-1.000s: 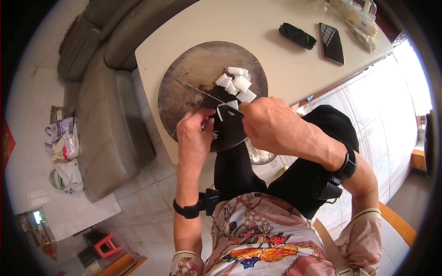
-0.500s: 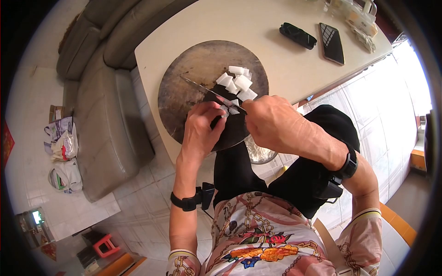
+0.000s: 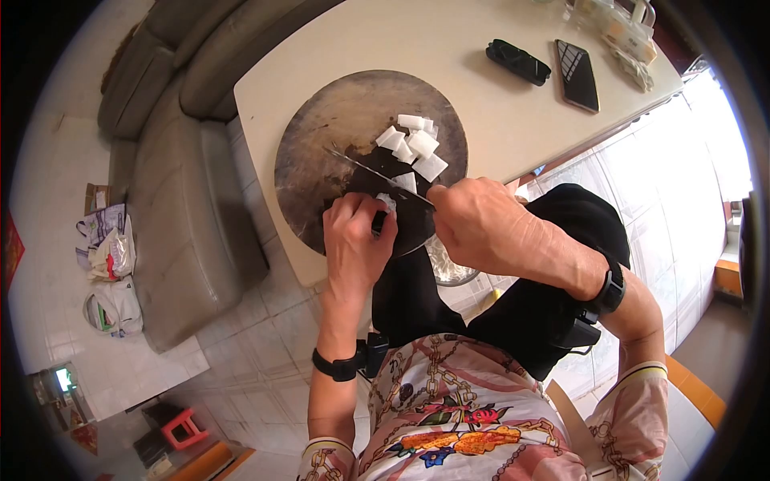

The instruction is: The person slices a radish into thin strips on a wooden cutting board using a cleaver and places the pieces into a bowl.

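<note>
My right hand (image 3: 481, 220) is wrapped round the handle of a knife (image 3: 365, 167), whose thin blade points to the upper left across a round chopping board (image 3: 321, 120). Beside it, my left hand (image 3: 357, 236) pinches a pale, translucent white piece of food (image 3: 387, 202) between thumb and fingers at the near part of the board. A cut white piece (image 3: 406, 183) lies right against the blade. Beyond the knife, several flat white chunks (image 3: 422, 144) form a loose pile on the dark, wet-looking wood.
The board stands on a cream table (image 3: 449, 36). A black case (image 3: 519, 62) and a phone (image 3: 577, 75) lie at its far right. Below the board's edge, between my knees, is a metal bowl (image 3: 451, 263). A grey sofa (image 3: 192, 216) stands to the left.
My left hand has drawn back slightly from the blade, with the pale piece in its fingers. The knife has shifted a little toward me, and a cut piece now shows fully beside it.
</note>
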The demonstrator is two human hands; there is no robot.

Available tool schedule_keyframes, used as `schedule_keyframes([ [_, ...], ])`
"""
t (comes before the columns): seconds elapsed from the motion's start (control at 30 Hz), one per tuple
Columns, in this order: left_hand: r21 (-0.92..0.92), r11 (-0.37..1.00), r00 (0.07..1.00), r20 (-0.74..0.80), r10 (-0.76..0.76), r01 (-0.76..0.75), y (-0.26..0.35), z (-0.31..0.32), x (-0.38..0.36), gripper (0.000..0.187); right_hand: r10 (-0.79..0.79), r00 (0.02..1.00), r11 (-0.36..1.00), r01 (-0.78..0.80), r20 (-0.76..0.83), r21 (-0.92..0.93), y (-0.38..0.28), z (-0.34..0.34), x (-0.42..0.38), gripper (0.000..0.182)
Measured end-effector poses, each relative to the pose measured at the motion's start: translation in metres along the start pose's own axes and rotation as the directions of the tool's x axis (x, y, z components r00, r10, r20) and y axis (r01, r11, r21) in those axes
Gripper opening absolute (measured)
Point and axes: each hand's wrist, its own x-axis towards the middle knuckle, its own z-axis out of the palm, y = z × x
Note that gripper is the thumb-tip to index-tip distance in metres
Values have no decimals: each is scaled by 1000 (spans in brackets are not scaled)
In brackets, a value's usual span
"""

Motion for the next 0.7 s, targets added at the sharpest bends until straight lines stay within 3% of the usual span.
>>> schedule_keyframes([
  [0.1,3,1000,996,-87,8,-8,4,2,-5,17,-9,1000,1000,9,3,-14,-2,2,-1,10],
  [0.3,0,995,987,-125,102,-102,-3,9,-11,16,-62,998,998,63,29,-31,0,8,-3,11],
  [0.7,24,990,972,-192,138,-136,-5,15,-19,18,-150,988,984,147,-22,-97,-9,25,-1,12],
])
